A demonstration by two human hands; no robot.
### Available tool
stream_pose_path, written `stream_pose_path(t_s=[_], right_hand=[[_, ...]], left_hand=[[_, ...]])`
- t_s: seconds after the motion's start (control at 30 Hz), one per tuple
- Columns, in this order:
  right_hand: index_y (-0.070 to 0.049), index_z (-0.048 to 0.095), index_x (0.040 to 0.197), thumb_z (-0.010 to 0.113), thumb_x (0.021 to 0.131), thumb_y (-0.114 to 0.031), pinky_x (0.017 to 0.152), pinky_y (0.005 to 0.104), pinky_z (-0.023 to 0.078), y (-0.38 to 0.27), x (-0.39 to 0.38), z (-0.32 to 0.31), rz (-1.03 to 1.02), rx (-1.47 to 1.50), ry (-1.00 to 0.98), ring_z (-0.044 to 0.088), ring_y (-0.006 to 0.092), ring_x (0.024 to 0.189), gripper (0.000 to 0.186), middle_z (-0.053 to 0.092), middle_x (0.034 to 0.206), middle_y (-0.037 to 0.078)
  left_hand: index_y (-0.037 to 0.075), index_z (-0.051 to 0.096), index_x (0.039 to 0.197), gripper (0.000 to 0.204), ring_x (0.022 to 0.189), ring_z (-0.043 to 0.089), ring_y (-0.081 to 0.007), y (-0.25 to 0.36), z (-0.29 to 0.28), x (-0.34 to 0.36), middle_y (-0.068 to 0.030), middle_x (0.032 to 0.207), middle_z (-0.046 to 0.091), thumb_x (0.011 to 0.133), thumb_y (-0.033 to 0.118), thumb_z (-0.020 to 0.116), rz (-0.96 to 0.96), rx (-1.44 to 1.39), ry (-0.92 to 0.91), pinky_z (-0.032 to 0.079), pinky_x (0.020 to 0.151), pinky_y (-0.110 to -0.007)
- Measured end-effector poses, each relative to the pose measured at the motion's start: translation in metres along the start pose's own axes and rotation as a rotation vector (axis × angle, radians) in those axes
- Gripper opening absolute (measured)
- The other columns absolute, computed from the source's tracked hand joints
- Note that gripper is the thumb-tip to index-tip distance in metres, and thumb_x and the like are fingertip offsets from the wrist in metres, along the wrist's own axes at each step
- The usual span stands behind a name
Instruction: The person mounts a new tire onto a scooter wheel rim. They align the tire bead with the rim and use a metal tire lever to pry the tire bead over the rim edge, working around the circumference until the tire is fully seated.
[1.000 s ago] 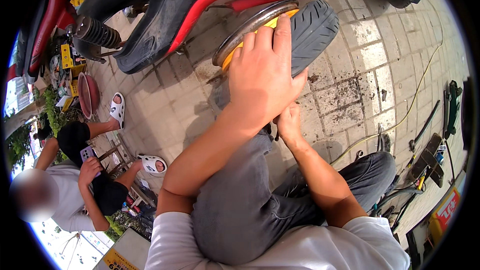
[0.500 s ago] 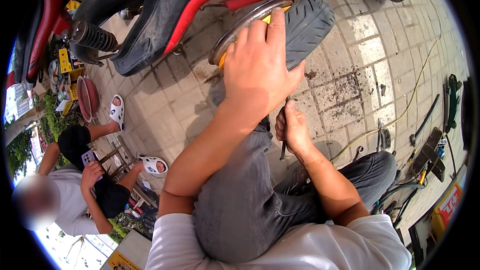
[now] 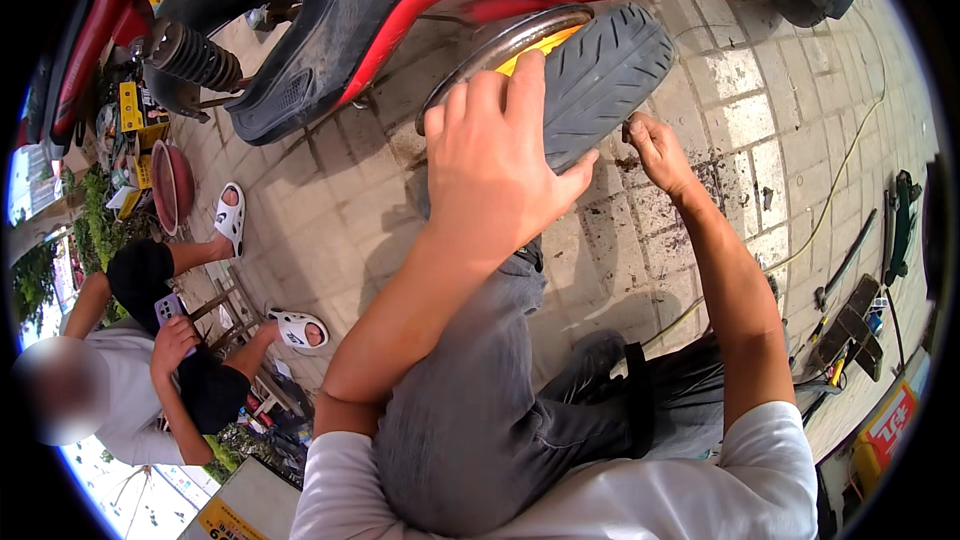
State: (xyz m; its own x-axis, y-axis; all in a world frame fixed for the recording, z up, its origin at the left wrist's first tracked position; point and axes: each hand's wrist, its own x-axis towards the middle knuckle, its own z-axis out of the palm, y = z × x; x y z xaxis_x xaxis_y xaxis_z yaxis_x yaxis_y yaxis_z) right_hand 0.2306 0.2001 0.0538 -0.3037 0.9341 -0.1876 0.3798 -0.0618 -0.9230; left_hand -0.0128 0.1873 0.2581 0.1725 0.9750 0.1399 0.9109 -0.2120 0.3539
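A wheel with a black tyre [image 3: 610, 65] and a yellow rim [image 3: 545, 44] stands tilted on the paving in front of me. My left hand [image 3: 490, 160] rests over its near side, fingers curved round it towards the rim and thumb against the tread, holding it. A rusty-brown ring edge [image 3: 470, 58] shows along the wheel's far left. To the right of the tyre is my right hand [image 3: 655, 155], closed in a fist near the tread, apart from it. What it holds, if anything, is hidden. The metal bar seen earlier does not show in it.
A red and black scooter [image 3: 420, 40] looms along the top. At left sits a person with a phone [image 3: 168, 308], beside a reddish basin [image 3: 172, 188]. Loose tools and parts [image 3: 850, 330] lie at right, with a pale hose [image 3: 835, 175] across the paving [image 3: 730, 80].
My right hand has moved up and away from my knees to the tyre's right side. The bar it gripped is out of sight. My left hand has shifted slightly left and down on the wheel.
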Motion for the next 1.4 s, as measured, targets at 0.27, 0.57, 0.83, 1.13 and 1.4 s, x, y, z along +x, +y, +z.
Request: stream_pose_path(t_s=[0.27, 0.57, 0.83, 1.13, 1.4], right_hand=[[0.004, 0.067, 0.097, 0.06, 0.098, -0.034, 0.069, 0.0336, 0.048, -0.043, 0.036, 0.006, -0.116, 0.05, -0.039, 0.059, 0.0175, 0.075, 0.039, 0.066, 0.08, 0.011], [0.003, 0.069, 0.094, 0.067, 0.093, -0.024, 0.069, 0.0357, 0.048, -0.064, 0.064, 0.021, -0.318, -0.066, -0.11, 0.061, 0.026, 0.073, 0.027, 0.065, 0.079, 0.014], [0.004, 0.069, 0.095, 0.067, 0.094, -0.023, 0.069, 0.0333, 0.048, -0.061, 0.068, 0.037, -0.21, 0.063, -0.106, 0.06, 0.019, 0.073, 0.027, 0.067, 0.08, 0.011], [0.004, 0.07, 0.093, 0.069, 0.093, -0.027, 0.066, 0.0298, 0.046, -0.067, 0.074, 0.033, -0.205, 0.02, -0.187, 0.056, 0.0129, 0.072, 0.03, 0.065, 0.077, 0.006], [0.004, 0.07, 0.089, 0.069, 0.092, -0.028, 0.06, 0.0318, 0.044, -0.088, 0.077, 0.018, -0.246, -0.033, -0.25, 0.051, 0.0135, 0.063, 0.032, 0.059, 0.067, 0.007]], left_hand=[[0.001, 0.046, 0.135, 0.087, 0.106, 0.056, -0.0375, -0.02, -0.006, -0.012, -0.018, 0.112, 0.058, 0.062, 0.023, 0.089, -0.103, -0.082, -0.003, 0.046, 0.093, -0.044], [-0.008, 0.051, 0.124, 0.08, 0.111, 0.058, -0.0372, -0.048, -0.028, -0.022, -0.0243, 0.117, 0.059, 0.063, 0.027, 0.09, -0.25, -0.071, 0.011, 0.048, 0.094, -0.043], [-0.005, 0.062, 0.107, 0.074, 0.092, 0.067, -0.0336, -0.058, -0.009, -0.022, -0.02, 0.099, 0.068, 0.054, 0.035, 0.094, -0.245, -0.014, 0.221, 0.054, 0.081, -0.04], [-0.002, 0.066, 0.099, 0.063, 0.079, 0.071, -0.0275, -0.07, -0.007, -0.025, -0.0163, 0.089, 0.071, 0.055, 0.032, 0.094, -0.258, -0.067, 0.228, 0.056, 0.072, -0.036], [-0.001, 0.066, 0.097, 0.059, 0.078, 0.071, -0.0253, -0.08, -0.014, -0.026, -0.0156, 0.087, 0.071, 0.056, 0.031, 0.094, -0.266, -0.082, 0.216, 0.056, 0.071, -0.035]])
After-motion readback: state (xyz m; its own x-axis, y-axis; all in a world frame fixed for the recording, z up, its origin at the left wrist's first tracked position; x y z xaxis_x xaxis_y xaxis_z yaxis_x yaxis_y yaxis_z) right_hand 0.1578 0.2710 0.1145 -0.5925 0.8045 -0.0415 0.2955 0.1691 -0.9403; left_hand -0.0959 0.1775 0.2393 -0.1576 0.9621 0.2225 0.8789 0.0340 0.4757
